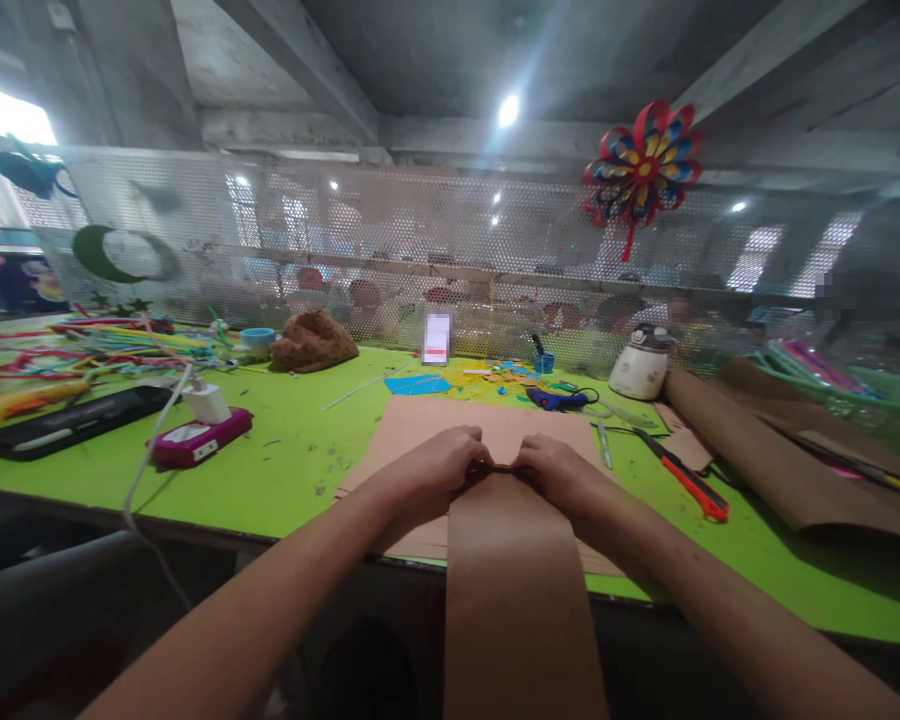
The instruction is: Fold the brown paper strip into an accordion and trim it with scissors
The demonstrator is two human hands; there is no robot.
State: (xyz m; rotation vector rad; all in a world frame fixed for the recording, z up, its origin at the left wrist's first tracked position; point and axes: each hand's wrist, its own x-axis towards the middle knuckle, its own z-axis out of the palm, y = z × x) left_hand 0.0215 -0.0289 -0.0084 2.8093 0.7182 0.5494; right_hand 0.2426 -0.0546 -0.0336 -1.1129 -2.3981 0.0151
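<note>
Left hand (439, 465) and right hand (559, 470) pinch the far end of the brown paper strip (517, 590), fingers clamped together; its long axis runs near to far.

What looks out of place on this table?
Coloured paper scraps lie scattered at the far side of the green table. The long brown paper strip, pinched by the left hand and right hand, hangs over its near edge.
</note>
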